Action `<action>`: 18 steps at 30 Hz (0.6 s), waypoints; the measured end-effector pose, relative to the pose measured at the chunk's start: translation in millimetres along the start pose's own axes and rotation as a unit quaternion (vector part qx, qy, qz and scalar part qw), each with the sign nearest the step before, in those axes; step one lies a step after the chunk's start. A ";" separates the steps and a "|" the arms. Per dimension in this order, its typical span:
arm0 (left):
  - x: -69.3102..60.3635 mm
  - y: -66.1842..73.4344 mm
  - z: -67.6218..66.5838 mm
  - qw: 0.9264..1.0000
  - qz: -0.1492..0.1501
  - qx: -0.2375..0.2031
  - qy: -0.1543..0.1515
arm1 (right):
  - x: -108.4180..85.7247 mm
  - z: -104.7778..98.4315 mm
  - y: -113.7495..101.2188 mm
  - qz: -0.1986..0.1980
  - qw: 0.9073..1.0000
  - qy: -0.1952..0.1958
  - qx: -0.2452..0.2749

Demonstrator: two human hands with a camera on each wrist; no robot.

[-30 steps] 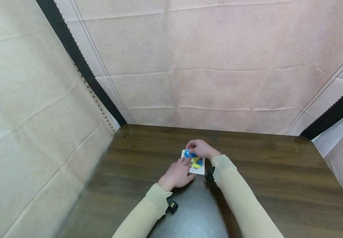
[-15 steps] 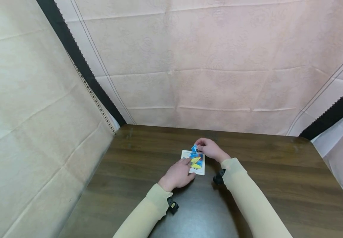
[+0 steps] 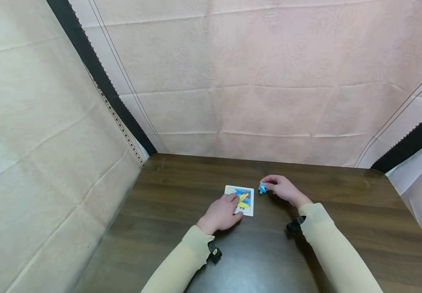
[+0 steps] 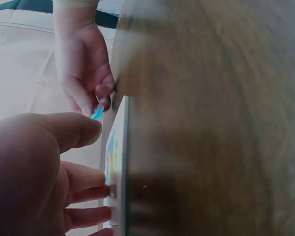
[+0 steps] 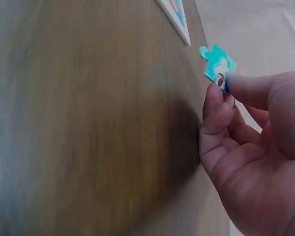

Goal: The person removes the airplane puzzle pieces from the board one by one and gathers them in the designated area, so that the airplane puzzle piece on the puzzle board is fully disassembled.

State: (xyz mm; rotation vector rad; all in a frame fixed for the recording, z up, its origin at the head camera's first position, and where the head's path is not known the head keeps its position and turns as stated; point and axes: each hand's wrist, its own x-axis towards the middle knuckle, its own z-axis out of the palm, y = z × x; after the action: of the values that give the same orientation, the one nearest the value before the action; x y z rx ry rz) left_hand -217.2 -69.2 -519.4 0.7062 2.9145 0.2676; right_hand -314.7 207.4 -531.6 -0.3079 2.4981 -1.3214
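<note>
1. Puzzle piece (image 3: 262,188), small and blue, is hanging by one edge from the right hand (image 3: 283,189), which is pinching nearly closed; a slackening grip could be dropping it.
2. Left hand (image 3: 219,213), fingers loosely extended, is resting on the puzzle board (image 3: 252,203), just beside the piece; uneven pressure could be sliding it.
3. Piece-to-counter contact is staying hard to judge.
4. Wood-grain counter (image 3: 346,215) is meeting creased pale cloth (image 3: 287,61), dark bands (image 3: 102,77) trimming the corners.

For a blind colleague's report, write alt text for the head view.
A person's right hand pinches a blue puzzle piece right of a white-bordered picture puzzle on a brown table. The left hand rests on the puzzle.
</note>
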 end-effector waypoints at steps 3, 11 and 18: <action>3.2 1.8 6.0 1.000 -0.003 0.028 0.008 | -5.1 -8.2 6.9 0.005 1.000 0.003 -0.007; 8.5 10.0 14.2 0.998 -0.030 0.057 0.020 | -10.3 -21.4 17.5 0.008 1.000 0.011 -0.011; 9.8 14.5 12.0 0.998 -0.028 0.059 0.019 | -10.2 -28.5 20.9 0.010 0.999 0.019 -0.026</action>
State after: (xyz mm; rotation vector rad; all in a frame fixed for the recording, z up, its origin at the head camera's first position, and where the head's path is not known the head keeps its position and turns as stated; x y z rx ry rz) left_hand -217.4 -50.3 -529.0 0.6403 3.0017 0.1054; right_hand -316.3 244.1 -532.1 -0.2719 2.5645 -1.2674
